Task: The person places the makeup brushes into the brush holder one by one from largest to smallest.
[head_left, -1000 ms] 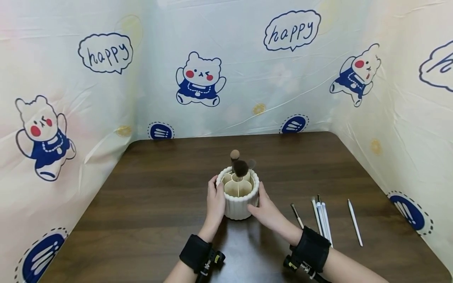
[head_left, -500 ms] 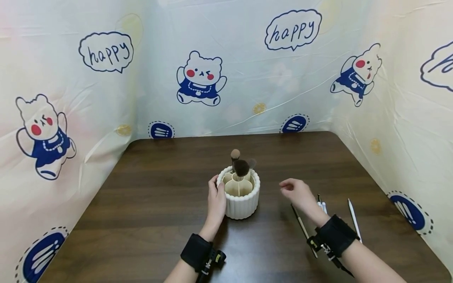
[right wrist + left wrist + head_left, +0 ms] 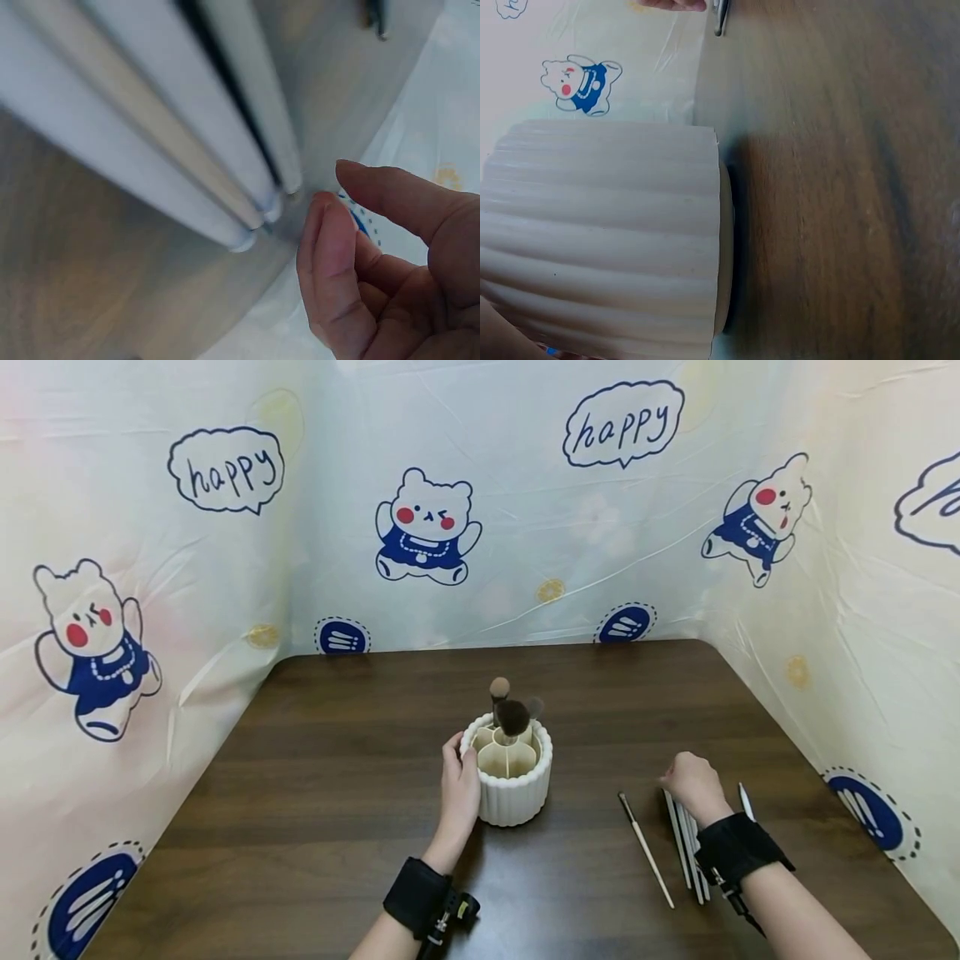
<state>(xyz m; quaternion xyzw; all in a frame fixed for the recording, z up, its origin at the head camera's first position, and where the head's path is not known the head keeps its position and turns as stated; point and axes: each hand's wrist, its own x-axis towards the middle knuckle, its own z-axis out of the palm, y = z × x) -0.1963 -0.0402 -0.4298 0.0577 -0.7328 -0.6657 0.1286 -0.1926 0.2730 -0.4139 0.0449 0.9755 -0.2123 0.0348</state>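
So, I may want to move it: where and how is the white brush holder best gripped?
Grip the white brush holder round its ribbed outer wall, probably from the right: it stands upright, brushes stick up out of its top, and the left hand holds its left side.

This looks like a screened-off recording booth, though whether it sits in a home, an office or a studio cannot be told. Pale, creased sheeting (image 3: 517, 410) rises behind the dark wood-grain table (image 3: 337, 793) and along its left and right sides, printed with cartoon bears (image 3: 423, 550) in blue tops, "happy" speech bubbles (image 3: 227, 471) and blue badges (image 3: 341, 635), and it hides the room beyond. Over the table's near part, black wristbands (image 3: 416, 892) bearing small devices (image 3: 447, 913) suggest filming.
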